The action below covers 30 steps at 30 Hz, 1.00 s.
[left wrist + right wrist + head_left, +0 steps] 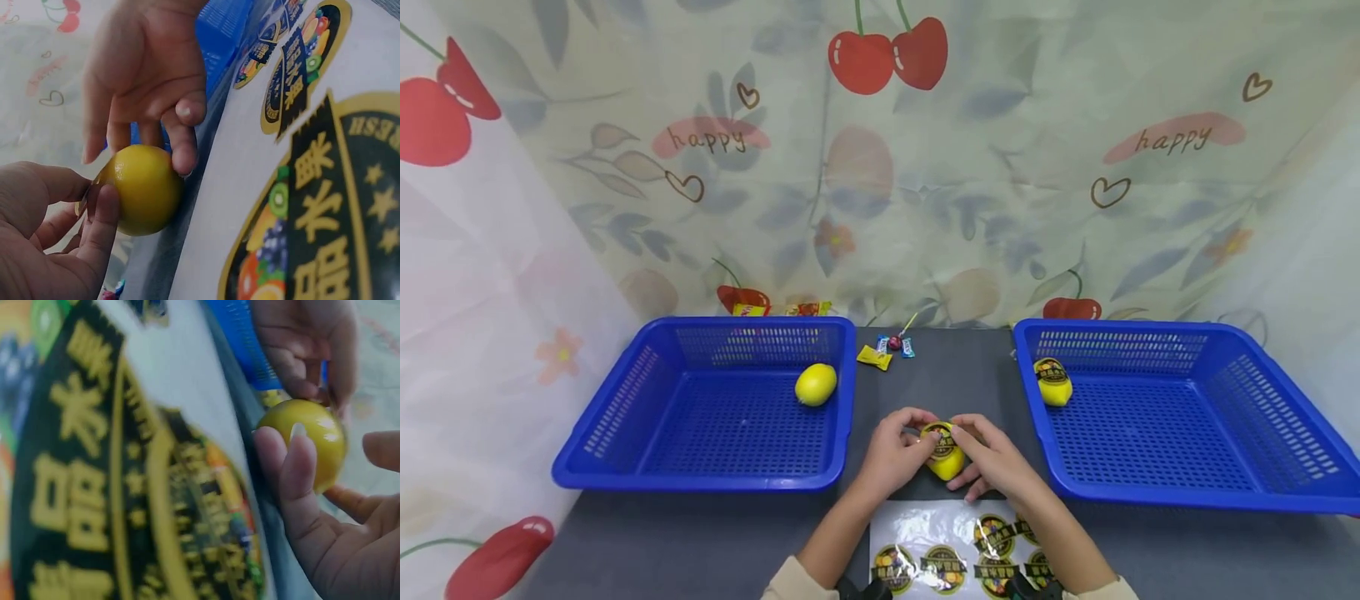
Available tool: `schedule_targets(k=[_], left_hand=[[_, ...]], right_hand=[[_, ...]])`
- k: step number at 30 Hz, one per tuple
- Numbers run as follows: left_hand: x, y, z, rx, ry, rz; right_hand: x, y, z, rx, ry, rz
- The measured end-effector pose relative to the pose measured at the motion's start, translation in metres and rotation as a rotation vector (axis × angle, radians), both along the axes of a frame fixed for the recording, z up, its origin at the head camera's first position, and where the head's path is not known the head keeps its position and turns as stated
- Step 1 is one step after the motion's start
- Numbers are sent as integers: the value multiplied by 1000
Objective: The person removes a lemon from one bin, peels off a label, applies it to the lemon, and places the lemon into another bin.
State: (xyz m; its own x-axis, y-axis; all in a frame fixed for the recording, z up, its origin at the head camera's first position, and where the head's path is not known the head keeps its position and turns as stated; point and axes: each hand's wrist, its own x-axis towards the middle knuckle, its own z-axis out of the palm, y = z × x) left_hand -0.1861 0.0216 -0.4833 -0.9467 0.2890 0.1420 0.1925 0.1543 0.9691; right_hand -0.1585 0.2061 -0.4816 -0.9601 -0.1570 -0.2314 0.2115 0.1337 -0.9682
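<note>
Between both hands is a yellow lemon (947,465) with a round black-and-gold sticker (942,442) on its upper face. My left hand (901,450) pinches the lemon at the sticker, thumb on the sticker's face; in the left wrist view the sticker's edge shows beneath that thumb. From the other side my right hand (997,460) has its fingers bent around the lemon, seen closely in the right wrist view, where its thumb stands a little off the fruit. Just below the hands lies a white sheet of similar stickers (917,521), partly covered by the right forearm.
A blue basket (842,467) on the left holds one plain lemon (816,385). The right blue basket (1150,497) contains a lemon with a sticker (1054,392). Small wrapped candies (875,358) and a lollipop (896,342) lie at the back, before a printed curtain (925,208).
</note>
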Motion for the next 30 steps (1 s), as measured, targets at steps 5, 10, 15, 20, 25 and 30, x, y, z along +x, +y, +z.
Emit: schedule_targets(k=[5,10,15,20,25,30], left_hand=[[1,0,-4,-7,-14,-2],[-1,-2,-3,10,-36,-21],[-2,-7,-3,37,-105,-69],[-3,-8,-8,26,-145,-82],[-6,-8,-14,60,-204,-104],[-7,-10,-19,123,-242,-129]], right_hand=[[-1,-4,-8,21,35,-32],[-2,-6,-11,37,65,-49],[-2,-4,-11,21,59,-40],[-2,1,-12,-1,43,-35],[-2,4,-12,-25,36,-20],[-4,9,-12,-82,22,56]])
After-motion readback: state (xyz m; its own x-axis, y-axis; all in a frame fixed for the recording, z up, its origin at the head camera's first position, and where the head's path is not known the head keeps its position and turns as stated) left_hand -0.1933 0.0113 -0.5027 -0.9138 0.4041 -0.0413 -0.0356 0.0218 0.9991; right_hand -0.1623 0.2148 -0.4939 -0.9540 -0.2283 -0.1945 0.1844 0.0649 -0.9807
